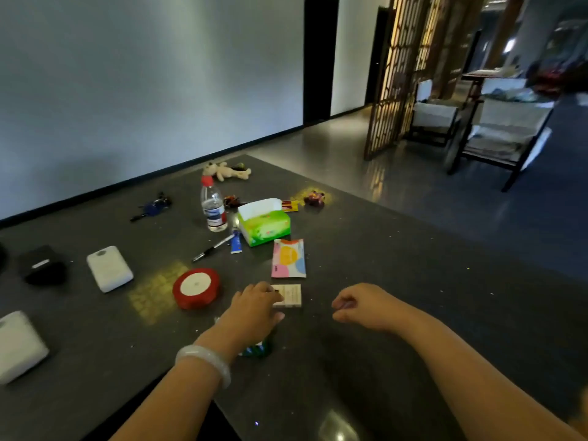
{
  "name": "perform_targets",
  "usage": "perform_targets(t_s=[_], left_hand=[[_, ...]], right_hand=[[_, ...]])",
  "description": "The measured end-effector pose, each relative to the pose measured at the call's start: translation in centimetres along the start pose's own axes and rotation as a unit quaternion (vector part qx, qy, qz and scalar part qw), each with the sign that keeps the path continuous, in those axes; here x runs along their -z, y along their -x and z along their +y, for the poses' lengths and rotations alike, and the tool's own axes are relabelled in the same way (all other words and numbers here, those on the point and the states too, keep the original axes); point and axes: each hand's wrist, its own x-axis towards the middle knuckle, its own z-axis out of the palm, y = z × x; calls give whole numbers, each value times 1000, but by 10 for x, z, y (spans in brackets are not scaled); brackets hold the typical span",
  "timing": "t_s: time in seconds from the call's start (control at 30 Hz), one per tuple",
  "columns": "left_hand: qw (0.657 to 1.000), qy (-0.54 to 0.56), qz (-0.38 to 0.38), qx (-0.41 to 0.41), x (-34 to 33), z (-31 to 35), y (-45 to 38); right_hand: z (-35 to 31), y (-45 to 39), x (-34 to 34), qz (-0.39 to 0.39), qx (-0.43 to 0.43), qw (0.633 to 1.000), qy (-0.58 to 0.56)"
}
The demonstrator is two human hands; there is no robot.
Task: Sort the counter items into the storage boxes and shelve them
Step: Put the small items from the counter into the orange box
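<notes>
We reach our left hand (pixel 254 305) forward over the dark counter (pixel 397 281), fingers curled onto the near end of a small beige box (pixel 289 296) lying flat beside the red ribbon spool (pixel 196 288). Our right hand (pixel 359 308) hovers nearby, fingers loosely curled, holding nothing we can see.

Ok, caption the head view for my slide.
Left hand touches a small box on the cluttered dark counter; right hand hovers curled.
</notes>
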Motion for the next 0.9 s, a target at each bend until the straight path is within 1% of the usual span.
perform_targets(t_s=[0.1,0.23,0.3,0.43,0.57,0.7,0.8,0.9], left_hand=[[999,17,2,33,0,-34,-5],[997,56,8,50,-2,-68,-14],[996,75,-2,57,-4,-80,-21],[990,114,-70,40,-8,-100,-25],[983,100,-151,11,-16,-114,-15],[974,115,-193,-1,-24,-127,1],[971,160,-180,10,-30,-140,16],[980,147,-136,8,-39,-149,24]], right_hand=[[-18,-29,-9,-7,0,1000,-6],[-36,-69,-22,-10,-13,1000,-9],[-44,-83,-30,-4,-17,1000,-4],[-56,-105,-48,4,5,1000,26],[-53,-120,-65,11,3,997,76],[-48,-127,-72,47,-3,990,131],[-44,-129,-76,69,-23,990,119],[-38,-124,-80,85,-44,989,112]])
